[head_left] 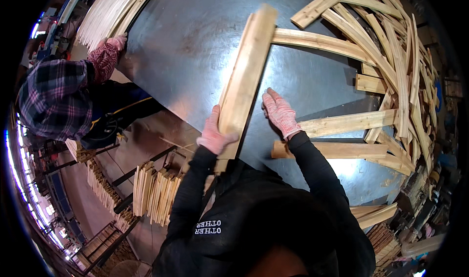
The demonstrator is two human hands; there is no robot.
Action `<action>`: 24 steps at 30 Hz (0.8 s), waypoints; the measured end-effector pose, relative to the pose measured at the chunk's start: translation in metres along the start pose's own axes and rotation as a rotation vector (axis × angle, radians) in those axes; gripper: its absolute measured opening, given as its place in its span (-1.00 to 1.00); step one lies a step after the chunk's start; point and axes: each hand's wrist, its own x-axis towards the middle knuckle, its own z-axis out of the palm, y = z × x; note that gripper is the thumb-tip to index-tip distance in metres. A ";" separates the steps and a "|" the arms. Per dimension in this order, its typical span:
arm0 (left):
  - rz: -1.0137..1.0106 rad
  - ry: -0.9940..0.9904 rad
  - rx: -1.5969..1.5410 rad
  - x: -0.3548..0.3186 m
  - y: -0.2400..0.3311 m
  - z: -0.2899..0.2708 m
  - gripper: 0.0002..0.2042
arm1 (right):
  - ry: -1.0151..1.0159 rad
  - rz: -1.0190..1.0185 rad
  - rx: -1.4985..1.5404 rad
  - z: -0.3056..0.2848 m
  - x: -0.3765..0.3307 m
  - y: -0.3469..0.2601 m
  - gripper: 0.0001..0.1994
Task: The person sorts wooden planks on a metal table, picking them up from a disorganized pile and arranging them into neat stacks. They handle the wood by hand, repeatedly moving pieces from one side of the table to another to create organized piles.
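A long pale wooden board [250, 76] lies slantwise across the metal tabletop, with a narrower wooden edge showing along its left side; whether that is a second board beneath, I cannot tell. My left hand [217, 134], in a pinkish-white knit glove, grips its near end, thumb across the top and fingers at the left edge. The far end is slightly blurred. To the right of the board, my right hand [280, 111], gloved alike, is held over the table with fingers stretched out and nothing in them. Near its wrist lie two loose boards [349, 123].
A large jumbled heap of boards [403, 66] covers the table's right side. One board [325, 43] reaches from it toward mine. At the upper left, a co-worker in a plaid top [58, 93] touches a neat stack of slats [110, 13]. Bundled slats [155, 194] stand on racks below left.
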 end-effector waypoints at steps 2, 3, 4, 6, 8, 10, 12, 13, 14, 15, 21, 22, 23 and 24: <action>-0.214 -0.440 -0.994 0.015 0.008 -0.033 -0.12 | -0.286 0.015 -0.017 0.013 -0.012 -0.024 -0.45; -0.223 -0.401 -1.197 0.017 -0.006 -0.031 -0.18 | -0.401 -0.205 -0.335 0.022 -0.008 -0.009 -0.40; -0.233 -0.347 -1.404 0.018 -0.032 -0.026 -0.24 | -0.359 -0.169 -0.030 0.043 -0.026 -0.034 -0.36; -0.352 -0.212 -1.461 0.049 -0.058 -0.024 -0.48 | -0.294 -0.115 0.304 0.073 -0.032 -0.054 -0.30; -0.272 -0.133 -0.900 0.082 -0.116 -0.033 -0.58 | -0.278 -0.047 0.354 0.101 0.000 -0.036 -0.23; -0.282 -0.241 0.522 0.097 -0.046 -0.060 -0.58 | -0.274 -0.020 -0.028 0.076 0.012 -0.082 -0.13; -0.320 0.069 0.275 0.096 -0.043 -0.057 -0.54 | -0.291 -0.017 -0.359 0.080 0.032 -0.093 -0.06; -0.219 0.028 0.326 0.098 -0.029 -0.063 -0.50 | -0.362 0.045 -0.553 0.078 0.037 -0.112 0.00; -0.117 -0.013 0.376 0.098 -0.014 -0.070 -0.47 | -0.367 0.072 -0.595 0.077 0.042 -0.124 0.00; -0.129 0.099 0.345 0.092 0.005 -0.068 -0.30 | -0.372 0.105 -0.636 0.077 0.043 -0.133 0.00; -0.150 0.149 0.646 0.082 0.052 -0.042 0.18 | -0.598 0.004 -0.079 0.068 0.068 -0.078 -0.39; -0.105 0.191 0.723 0.082 0.035 -0.037 0.14 | -0.537 -0.283 -0.460 0.055 0.080 -0.082 -0.47; -0.091 0.196 0.783 0.084 0.029 -0.037 0.13 | -0.376 -0.543 -0.850 0.043 0.093 -0.083 -0.54; -0.082 0.211 0.839 0.085 0.023 -0.040 0.13 | -0.083 -0.609 -0.795 0.015 0.099 -0.096 -0.54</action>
